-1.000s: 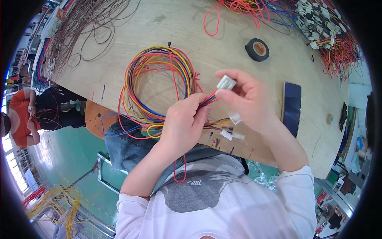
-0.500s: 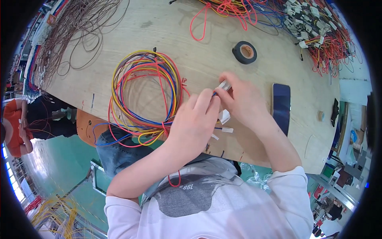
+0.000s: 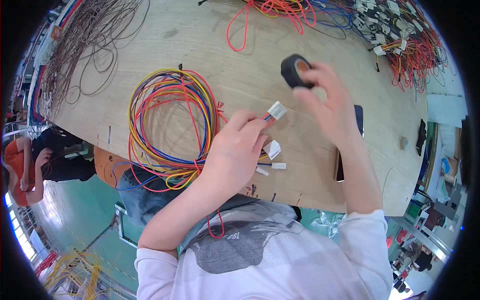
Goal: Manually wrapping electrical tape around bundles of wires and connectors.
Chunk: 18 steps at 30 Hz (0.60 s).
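My left hand (image 3: 235,150) is closed round a few wires just behind a white plug connector (image 3: 277,110), which sticks out past the fingertips. My right hand (image 3: 327,100) grips a roll of black tape (image 3: 292,71) by its ring, fingers at the core; the roll is tilted and slightly blurred. Left of my left hand lies a round coil of red, yellow, blue and brown wires (image 3: 134,117), tied near its lower right. Several wire ends with white labels (image 3: 272,149) show beneath my left hand.
A phone (image 3: 340,167) lies partly hidden under my right forearm. Loose brown wires (image 3: 95,40) cover the far left; red wires (image 3: 245,30) and a heap of white-tipped wires (image 3: 395,45) lie at the back. A small tape roll (image 3: 404,143) sits far right. A person in orange (image 3: 22,167) sits at left.
My right hand has let go of the white connector, moved up and right, and taken hold of the black tape roll, which is now tilted. My left hand still holds the wires.
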Tool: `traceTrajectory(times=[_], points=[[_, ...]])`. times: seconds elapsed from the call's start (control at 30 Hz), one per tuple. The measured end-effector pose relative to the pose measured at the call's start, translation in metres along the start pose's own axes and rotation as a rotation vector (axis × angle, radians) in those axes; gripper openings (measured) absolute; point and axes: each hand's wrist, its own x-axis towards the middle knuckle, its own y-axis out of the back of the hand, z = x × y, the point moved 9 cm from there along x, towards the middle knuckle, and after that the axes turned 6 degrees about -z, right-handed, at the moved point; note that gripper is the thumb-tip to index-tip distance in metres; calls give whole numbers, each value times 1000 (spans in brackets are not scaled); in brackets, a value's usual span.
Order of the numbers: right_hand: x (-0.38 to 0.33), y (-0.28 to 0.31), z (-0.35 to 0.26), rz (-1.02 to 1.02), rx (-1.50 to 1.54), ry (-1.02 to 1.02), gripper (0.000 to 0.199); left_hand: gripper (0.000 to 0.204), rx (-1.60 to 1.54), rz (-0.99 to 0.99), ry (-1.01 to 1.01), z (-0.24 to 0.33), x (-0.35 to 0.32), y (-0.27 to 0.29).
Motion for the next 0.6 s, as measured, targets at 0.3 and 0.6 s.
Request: traceTrajectory(times=[0.3,0.6], points=[[-54,-12,-60,-247,425,190,29,42,-507,75,90,3,-5,21],[-62,7,-73,-55,105,265,28,21,-264,264,-119,31,-12,33]])
